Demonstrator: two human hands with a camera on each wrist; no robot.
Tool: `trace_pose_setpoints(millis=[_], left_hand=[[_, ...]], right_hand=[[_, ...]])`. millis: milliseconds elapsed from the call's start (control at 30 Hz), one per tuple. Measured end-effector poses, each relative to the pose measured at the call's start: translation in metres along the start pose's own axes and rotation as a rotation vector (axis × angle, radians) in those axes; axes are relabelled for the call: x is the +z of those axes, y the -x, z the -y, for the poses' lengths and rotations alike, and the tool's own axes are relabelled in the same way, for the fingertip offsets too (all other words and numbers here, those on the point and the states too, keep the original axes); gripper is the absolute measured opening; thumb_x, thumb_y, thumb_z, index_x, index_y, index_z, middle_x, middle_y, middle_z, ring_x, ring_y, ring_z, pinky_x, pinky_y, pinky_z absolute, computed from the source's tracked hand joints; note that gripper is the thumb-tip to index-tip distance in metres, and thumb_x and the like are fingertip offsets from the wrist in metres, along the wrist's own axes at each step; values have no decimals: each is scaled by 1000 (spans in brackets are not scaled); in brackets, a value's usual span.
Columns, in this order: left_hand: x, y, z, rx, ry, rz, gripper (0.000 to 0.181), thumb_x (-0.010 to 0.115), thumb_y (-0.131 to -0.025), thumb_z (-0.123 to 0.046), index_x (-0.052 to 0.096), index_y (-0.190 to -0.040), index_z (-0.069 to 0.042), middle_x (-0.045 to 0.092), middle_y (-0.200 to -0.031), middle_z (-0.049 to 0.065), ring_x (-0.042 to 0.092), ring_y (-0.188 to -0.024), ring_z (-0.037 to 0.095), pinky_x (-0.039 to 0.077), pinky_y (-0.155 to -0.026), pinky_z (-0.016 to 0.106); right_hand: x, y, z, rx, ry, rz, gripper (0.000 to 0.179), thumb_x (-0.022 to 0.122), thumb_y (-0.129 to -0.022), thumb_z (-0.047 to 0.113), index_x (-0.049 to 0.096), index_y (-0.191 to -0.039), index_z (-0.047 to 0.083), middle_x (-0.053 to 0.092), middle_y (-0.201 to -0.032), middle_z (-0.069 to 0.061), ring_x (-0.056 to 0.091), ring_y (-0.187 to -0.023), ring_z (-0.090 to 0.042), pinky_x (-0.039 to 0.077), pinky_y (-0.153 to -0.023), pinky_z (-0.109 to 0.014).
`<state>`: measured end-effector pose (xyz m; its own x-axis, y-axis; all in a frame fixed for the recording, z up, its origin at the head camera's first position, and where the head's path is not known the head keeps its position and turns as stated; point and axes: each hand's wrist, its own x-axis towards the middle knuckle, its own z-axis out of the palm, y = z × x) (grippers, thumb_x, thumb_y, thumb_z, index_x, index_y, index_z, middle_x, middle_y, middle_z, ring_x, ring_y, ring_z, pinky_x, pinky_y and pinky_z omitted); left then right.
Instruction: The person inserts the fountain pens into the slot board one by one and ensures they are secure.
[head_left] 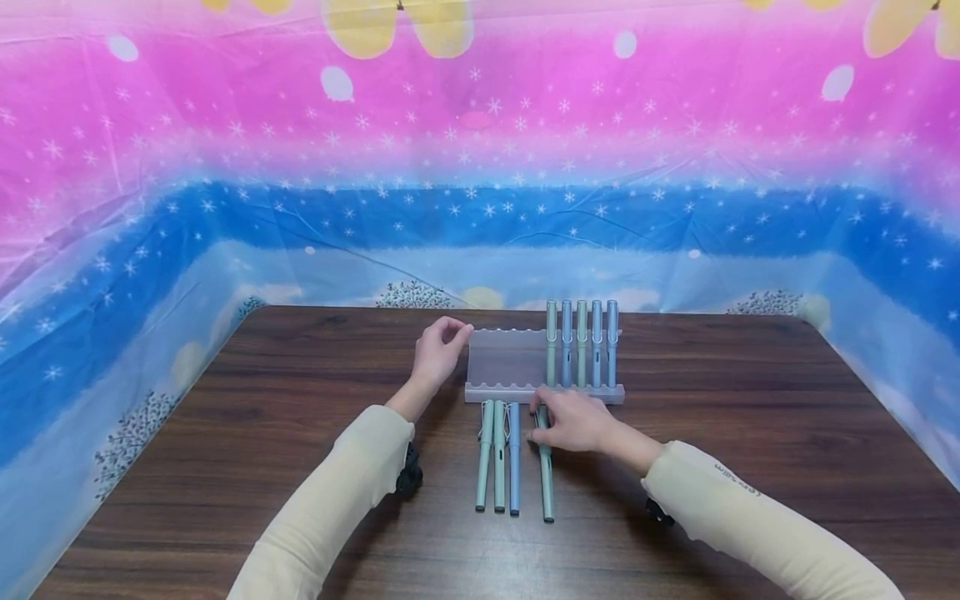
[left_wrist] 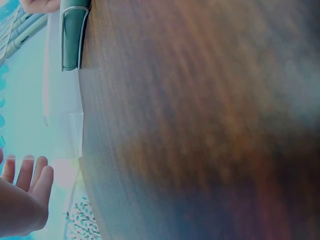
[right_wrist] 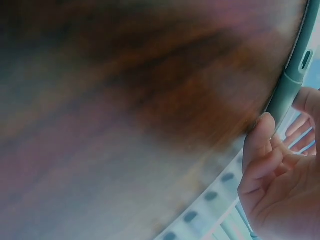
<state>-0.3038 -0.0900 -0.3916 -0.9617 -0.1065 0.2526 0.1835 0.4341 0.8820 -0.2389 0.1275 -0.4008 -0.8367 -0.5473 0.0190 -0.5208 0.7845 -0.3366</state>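
Note:
A clear plastic pen rack [head_left: 506,358] stands on the table, with several green and blue capped pens [head_left: 582,343] upright in its right-hand slots. At the rack's upper left corner, my left hand [head_left: 437,354] pinches the edge between thumb and forefinger; its other fingers stretch out loosely in the left wrist view. My right hand [head_left: 577,421] grips a green pen [head_left: 547,487] by its cap end, in front of the rack. The right wrist view has thumb and fingers on this pen's cap [right_wrist: 284,102]. Left of it lie two green pens [head_left: 492,458] and one blue pen [head_left: 514,467], side by side.
The dark wood-grain table [head_left: 750,500] carries everything. A patterned cloth [head_left: 480,217] in pink and blue hangs round its back and sides. Small black wrist cameras [head_left: 409,471] sit under the cream sleeves [head_left: 352,458].

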Motion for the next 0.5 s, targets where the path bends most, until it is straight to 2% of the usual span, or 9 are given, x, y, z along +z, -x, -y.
trace_pose_setpoints(millis=[167, 300, 500], left_hand=[[0, 0, 0, 0, 4, 5, 20, 56, -87, -24, 60, -91, -4, 61, -89, 7, 55, -84, 20, 41, -79, 33], [0, 0, 0, -5, 3, 8, 21, 56, -87, -24, 60, -92, -5, 61, -89, 7, 55, -85, 20, 41, -80, 34], [0, 0, 0, -10, 7, 6, 20, 57, -87, -24, 60, -91, -5, 61, -91, 7, 54, -86, 20, 40, -81, 33]], right_hand=[[-2, 1, -1, -24, -47, -8, 29, 65, -77, 25, 52, -99, 12, 45, -55, 7, 38, -42, -7, 28, -36, -23], [-2, 2, -3, -34, -102, 9, 29, 64, -77, 18, 52, -102, 9, 47, -56, 6, 39, -43, -8, 32, -39, -23], [-3, 3, -4, -26, -148, 24, 30, 64, -79, 15, 53, -105, 6, 49, -61, 5, 44, -48, -9, 36, -44, -25]])
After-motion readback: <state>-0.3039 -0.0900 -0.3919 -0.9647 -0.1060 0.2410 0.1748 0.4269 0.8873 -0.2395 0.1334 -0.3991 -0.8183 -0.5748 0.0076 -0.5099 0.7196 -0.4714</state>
